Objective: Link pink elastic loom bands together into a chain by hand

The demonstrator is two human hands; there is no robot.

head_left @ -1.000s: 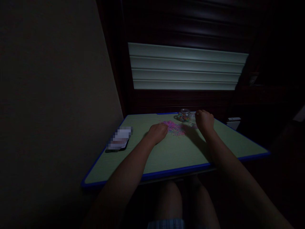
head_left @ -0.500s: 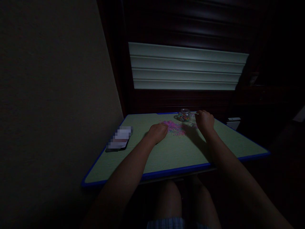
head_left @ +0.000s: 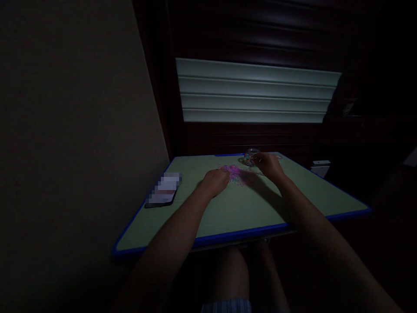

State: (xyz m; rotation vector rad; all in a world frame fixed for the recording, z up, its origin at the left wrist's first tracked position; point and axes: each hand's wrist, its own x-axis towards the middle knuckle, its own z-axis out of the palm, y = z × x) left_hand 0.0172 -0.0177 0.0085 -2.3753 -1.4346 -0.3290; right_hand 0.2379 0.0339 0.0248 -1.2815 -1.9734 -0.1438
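A loose pile of pink, purple and other coloured small bands [head_left: 236, 173] lies on the green table. Against its left side rests my left hand [head_left: 216, 181], fingers curled together; whatever they hold is hidden. My right hand [head_left: 269, 166] is over the table to the right of the pile, its fingers pinched beside a clear glass jar [head_left: 251, 157]. The jar holds coloured rings and is partly covered by that hand. What is between the right fingertips is too small and dark to make out.
The table [head_left: 247, 230] has a raised blue edge. On its left side lies a phone-like flat object [head_left: 164, 190], pixelated. A dark wooden panel with pale slats [head_left: 257, 91] stands behind, and a wall [head_left: 81, 130] rises at the left. My knees are below the table.
My right hand has moved left and slightly down, from the right of the jar to a place partly in front of it. My left hand has stayed beside the pile.
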